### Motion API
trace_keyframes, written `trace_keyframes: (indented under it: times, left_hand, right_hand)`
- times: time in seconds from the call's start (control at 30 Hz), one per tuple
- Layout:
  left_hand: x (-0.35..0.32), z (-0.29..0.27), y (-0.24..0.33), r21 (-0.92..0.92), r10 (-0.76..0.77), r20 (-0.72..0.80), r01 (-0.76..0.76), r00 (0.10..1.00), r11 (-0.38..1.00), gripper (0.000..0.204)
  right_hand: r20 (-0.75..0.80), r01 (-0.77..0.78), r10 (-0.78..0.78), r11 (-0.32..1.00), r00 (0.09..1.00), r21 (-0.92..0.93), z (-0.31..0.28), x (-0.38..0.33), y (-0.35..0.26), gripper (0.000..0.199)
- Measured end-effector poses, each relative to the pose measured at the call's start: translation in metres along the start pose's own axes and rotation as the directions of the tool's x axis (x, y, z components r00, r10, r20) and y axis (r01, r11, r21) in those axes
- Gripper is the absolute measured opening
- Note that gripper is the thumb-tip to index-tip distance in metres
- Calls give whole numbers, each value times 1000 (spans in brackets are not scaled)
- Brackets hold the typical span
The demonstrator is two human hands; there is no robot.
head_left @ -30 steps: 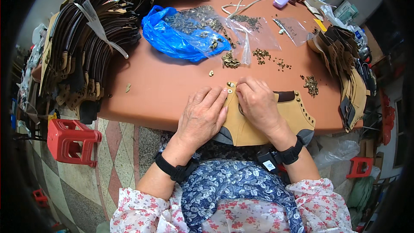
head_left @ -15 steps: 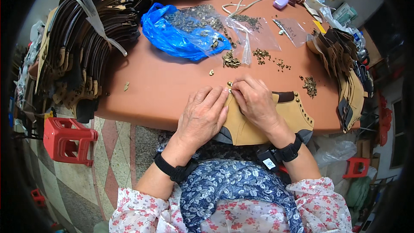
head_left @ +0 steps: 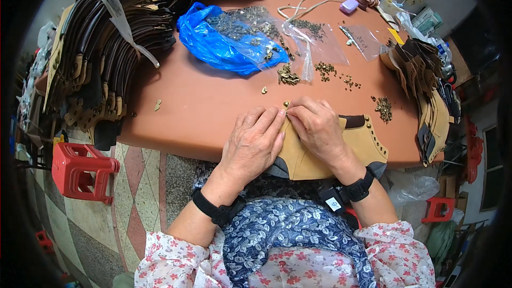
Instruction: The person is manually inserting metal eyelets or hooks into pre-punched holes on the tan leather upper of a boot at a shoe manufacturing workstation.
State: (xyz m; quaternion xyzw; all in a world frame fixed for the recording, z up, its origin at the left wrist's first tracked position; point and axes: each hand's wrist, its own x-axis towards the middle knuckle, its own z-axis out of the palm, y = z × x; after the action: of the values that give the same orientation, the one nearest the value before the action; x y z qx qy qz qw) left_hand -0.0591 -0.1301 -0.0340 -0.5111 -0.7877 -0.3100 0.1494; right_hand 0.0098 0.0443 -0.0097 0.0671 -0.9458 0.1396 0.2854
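Observation:
A tan leather shoe upper (head_left: 312, 160) with grey corners and a dark brown strip lies at the table's near edge. Brass studs (head_left: 368, 125) and eyelet holes line its right edge. My left hand (head_left: 255, 137) holds its left side, fingers straight and close together, thumb on the leather. At its upper left corner my right hand (head_left: 319, 127) is closed in a pinch, touching the left fingertips. Whatever sits in the pinch is hidden. Just beyond the fingertips shows a round brass stud (head_left: 286, 104).
A blue plastic bag (head_left: 213, 48) of small metal parts lies farther back. Brass hooks (head_left: 288, 76) and rivets (head_left: 325, 70) are heaped nearby, with more brass pieces (head_left: 383, 109) at right. Stacked dark leather uppers (head_left: 106, 58) stand left, tan ones (head_left: 434, 117) right. A red stool (head_left: 82, 173) is on the floor.
My right fingertips have closed in on the left ones and now cover a small piece seen at the leather's corner before. The left hand keeps its place; the view has shifted slightly.

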Motion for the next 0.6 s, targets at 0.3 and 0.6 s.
trace_keyframes:
  times: [0.3,0.6]
  left_hand:
    - [0,1,0,0,-1,-10,1,1000,1000,42]
    - [0,2,1,12,-4,1,4,1000,1000,42]
  right_hand:
    - [47,8,-9,1000,999,12,-3,-3,-1,9]
    - [148,17,-19,1000,989,12,-12,-4,-1,13]
